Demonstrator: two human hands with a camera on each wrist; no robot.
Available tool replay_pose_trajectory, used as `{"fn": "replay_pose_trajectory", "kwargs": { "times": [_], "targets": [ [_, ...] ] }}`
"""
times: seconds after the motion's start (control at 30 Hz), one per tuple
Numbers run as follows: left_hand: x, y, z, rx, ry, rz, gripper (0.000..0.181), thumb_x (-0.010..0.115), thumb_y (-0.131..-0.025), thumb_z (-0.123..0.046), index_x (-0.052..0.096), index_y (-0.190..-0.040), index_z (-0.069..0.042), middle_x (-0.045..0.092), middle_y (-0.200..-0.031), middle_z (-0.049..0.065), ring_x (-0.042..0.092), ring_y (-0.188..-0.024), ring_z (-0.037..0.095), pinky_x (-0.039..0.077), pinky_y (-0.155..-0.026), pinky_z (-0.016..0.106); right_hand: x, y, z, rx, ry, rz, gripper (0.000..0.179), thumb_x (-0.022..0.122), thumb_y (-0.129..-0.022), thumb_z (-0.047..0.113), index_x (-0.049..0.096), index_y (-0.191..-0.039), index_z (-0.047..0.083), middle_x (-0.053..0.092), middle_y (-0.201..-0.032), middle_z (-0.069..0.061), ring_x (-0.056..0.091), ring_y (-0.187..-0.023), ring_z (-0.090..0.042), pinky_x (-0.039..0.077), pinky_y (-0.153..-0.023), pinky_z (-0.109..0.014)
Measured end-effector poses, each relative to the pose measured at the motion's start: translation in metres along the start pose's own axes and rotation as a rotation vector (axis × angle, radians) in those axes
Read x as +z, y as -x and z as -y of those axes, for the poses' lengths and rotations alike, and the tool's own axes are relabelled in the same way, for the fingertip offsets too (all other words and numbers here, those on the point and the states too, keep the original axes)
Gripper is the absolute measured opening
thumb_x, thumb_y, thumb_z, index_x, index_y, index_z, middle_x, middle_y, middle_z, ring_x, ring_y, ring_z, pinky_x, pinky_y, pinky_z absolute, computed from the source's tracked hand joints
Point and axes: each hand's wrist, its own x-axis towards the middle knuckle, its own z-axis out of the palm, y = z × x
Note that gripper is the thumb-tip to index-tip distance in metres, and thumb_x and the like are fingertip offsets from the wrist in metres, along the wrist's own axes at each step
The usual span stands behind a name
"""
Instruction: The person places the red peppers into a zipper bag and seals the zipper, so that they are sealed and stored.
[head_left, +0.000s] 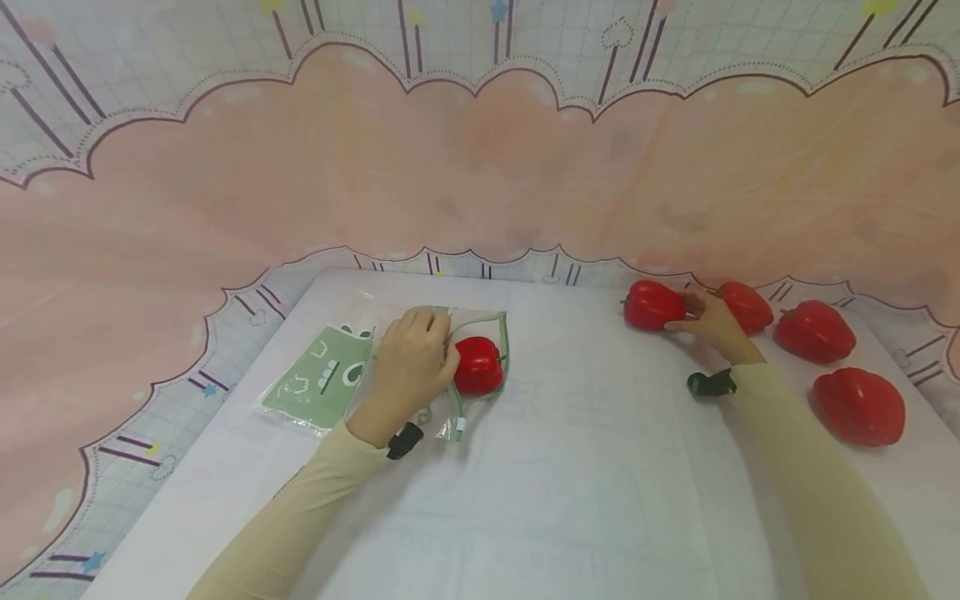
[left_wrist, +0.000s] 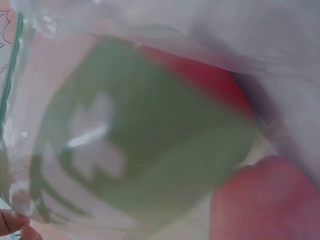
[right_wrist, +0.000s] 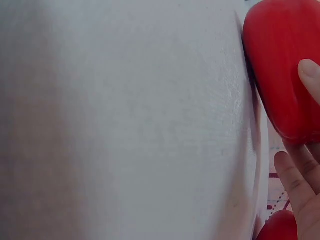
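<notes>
A clear zip bag [head_left: 315,379] with a green cartoon face printed on it lies on the left of the white table. My left hand [head_left: 416,367] holds it near its green-edged mouth, where a red bell pepper [head_left: 478,367] shows beside the thumb. The left wrist view is filled by the bag's green print [left_wrist: 145,135], with blurred red behind it. At the back right, my right hand [head_left: 701,317] grips another red bell pepper [head_left: 654,306] by its right end. In the right wrist view, the thumb lies along that pepper's side [right_wrist: 280,65].
Three more red bell peppers stand on the right: one behind the right hand [head_left: 744,307], one farther right [head_left: 815,332] and one nearer the front [head_left: 858,406]. A patterned pink cloth [head_left: 480,183] rises behind the white table [head_left: 562,500].
</notes>
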Motion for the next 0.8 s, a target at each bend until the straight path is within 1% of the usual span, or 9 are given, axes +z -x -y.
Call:
{"fn": "replay_pose_trajectory", "kwargs": {
  "times": [0.07, 0.17, 0.33, 0.47, 0.63, 0.8],
  "targets": [
    [-0.0003, 0.0, -0.0002, -0.002, 0.002, 0.004, 0.011, 0.061, -0.078, -0.012, 0.059, -0.083, -0.003, 0.059, -0.075, 0.01, 0.056, -0.072, 0.024, 0.046, -0.059, 0.032, 0.0003, 0.0003, -0.0004, 0.009, -0.013, 0.001, 0.092, 0.069, -0.081, 0.038, 0.015, -0.15, 0.01, 0.025, -0.153, -0.019, 0.027, -0.137, -0.042, 0.034, -0.104, -0.057],
    [-0.0005, -0.0001, -0.0004, -0.006, 0.006, 0.007, 0.011, 0.062, -0.078, -0.012, 0.059, -0.084, -0.003, 0.06, -0.076, 0.01, 0.056, -0.072, 0.024, 0.046, -0.06, 0.032, 0.0009, 0.0008, -0.0009, -0.001, -0.018, -0.005, 0.095, 0.069, -0.08, 0.041, 0.014, -0.151, 0.011, 0.024, -0.153, -0.019, 0.027, -0.137, -0.043, 0.035, -0.104, -0.056],
    [-0.0008, -0.0002, -0.0008, -0.008, 0.009, 0.005, 0.011, 0.063, -0.078, -0.011, 0.059, -0.084, -0.002, 0.059, -0.075, 0.01, 0.056, -0.071, 0.024, 0.046, -0.059, 0.032, 0.0015, 0.001, -0.0008, -0.026, -0.023, -0.028, 0.092, 0.069, -0.08, 0.04, 0.018, -0.15, 0.009, 0.027, -0.151, -0.02, 0.029, -0.136, -0.043, 0.037, -0.103, -0.055],
    [0.0002, -0.0001, -0.0008, -0.008, 0.006, 0.003, 0.012, 0.064, -0.077, -0.011, 0.06, -0.084, -0.003, 0.059, -0.075, 0.01, 0.055, -0.071, 0.024, 0.046, -0.059, 0.032, 0.0026, 0.001, -0.0007, -0.032, -0.032, -0.043, 0.09, 0.069, -0.081, 0.04, 0.02, -0.149, 0.008, 0.029, -0.15, -0.021, 0.031, -0.136, -0.044, 0.036, -0.103, -0.055],
    [0.0004, -0.0003, -0.0009, -0.006, -0.002, 0.0, 0.013, 0.064, -0.077, -0.012, 0.06, -0.084, -0.003, 0.06, -0.075, 0.01, 0.056, -0.072, 0.024, 0.047, -0.06, 0.032, 0.0033, 0.002, 0.0002, -0.055, -0.037, -0.054, 0.084, 0.068, -0.082, 0.036, 0.024, -0.147, 0.007, 0.033, -0.148, -0.022, 0.035, -0.134, -0.043, 0.037, -0.102, -0.052],
    [-0.0002, -0.0009, -0.0012, -0.008, -0.001, 0.0, 0.012, 0.064, -0.077, -0.012, 0.06, -0.084, -0.003, 0.06, -0.075, 0.01, 0.056, -0.072, 0.024, 0.047, -0.06, 0.032, 0.0025, 0.0062, 0.0034, -0.065, -0.026, -0.059, 0.084, 0.067, -0.083, 0.036, 0.023, -0.148, 0.006, 0.033, -0.148, -0.022, 0.037, -0.133, -0.043, 0.038, -0.102, -0.052]
  ]
}}
